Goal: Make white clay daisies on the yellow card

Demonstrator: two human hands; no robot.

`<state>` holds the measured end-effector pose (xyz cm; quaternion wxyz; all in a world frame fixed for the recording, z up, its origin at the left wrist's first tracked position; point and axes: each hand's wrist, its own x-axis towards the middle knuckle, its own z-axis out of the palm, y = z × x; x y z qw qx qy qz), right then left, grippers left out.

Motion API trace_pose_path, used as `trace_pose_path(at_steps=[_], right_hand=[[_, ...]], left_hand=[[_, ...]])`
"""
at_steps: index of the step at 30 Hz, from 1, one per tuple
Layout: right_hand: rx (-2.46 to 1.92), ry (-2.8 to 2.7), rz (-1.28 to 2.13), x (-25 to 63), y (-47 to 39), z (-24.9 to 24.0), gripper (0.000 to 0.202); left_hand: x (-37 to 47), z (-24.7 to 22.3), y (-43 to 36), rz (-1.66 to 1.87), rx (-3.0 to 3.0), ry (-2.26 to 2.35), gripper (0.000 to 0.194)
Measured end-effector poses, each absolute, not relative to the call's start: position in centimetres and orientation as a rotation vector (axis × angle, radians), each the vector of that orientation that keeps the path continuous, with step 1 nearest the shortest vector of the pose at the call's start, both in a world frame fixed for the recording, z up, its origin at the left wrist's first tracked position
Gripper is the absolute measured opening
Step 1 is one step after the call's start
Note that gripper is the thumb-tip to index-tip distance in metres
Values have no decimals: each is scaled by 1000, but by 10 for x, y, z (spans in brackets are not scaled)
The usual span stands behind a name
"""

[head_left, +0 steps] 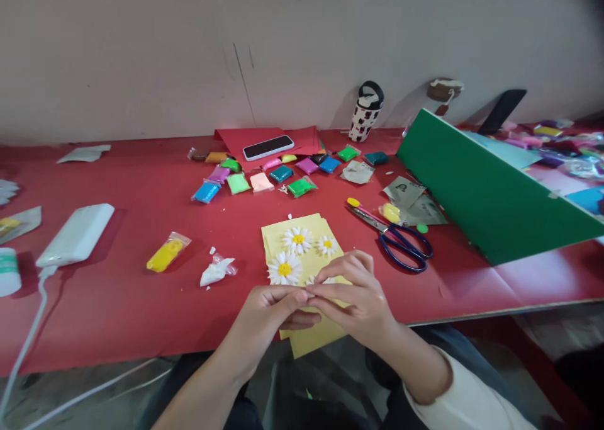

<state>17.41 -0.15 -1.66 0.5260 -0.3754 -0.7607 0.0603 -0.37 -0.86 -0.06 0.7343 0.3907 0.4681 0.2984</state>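
Observation:
My left hand (pixel 278 307) and my right hand (pixel 358 294) meet above the lower part of a yellow paper stack (pixel 316 228). Their fingertips pinch a small whitish piece (pixel 310 294), mostly covered by the fingers, that looks like modelling clay. White clay daisies with yellow centres lie on the paper, among them a large daisy (pixel 285 269), another daisy (pixel 297 240) and a smaller daisy (pixel 327 245). One more white flower is partly hidden behind my right hand. Left of the paper sits a lump of white clay (pixel 217 271) in an opened clear wrapper.
Scissors (pixel 391 235) with dark blue handles lie right of the paper. A yellow clay packet (pixel 167 252) and a white power bank (pixel 78 235) are leftward. Several coloured clay packets (pixel 282 174), a phone (pixel 268 147) and a tumbler (pixel 366 112) stand behind. A green board (pixel 491 197) leans at right.

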Motion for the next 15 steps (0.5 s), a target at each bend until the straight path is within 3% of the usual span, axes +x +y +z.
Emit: trace_pose_path(at_steps=[5, 9, 15], right_hand=[[-979, -1787, 213, 180, -1, -19, 4], [-1036, -1801, 301, 189, -4, -27, 6], [-1078, -1795, 431, 195, -11, -40, 10]], left_hand=[[-16, 0, -4, 817, 1054, 1131, 48], [-32, -1, -1, 1044, 1435, 1292, 40], [-23, -15, -7, 979, 2260, 1273, 39]])
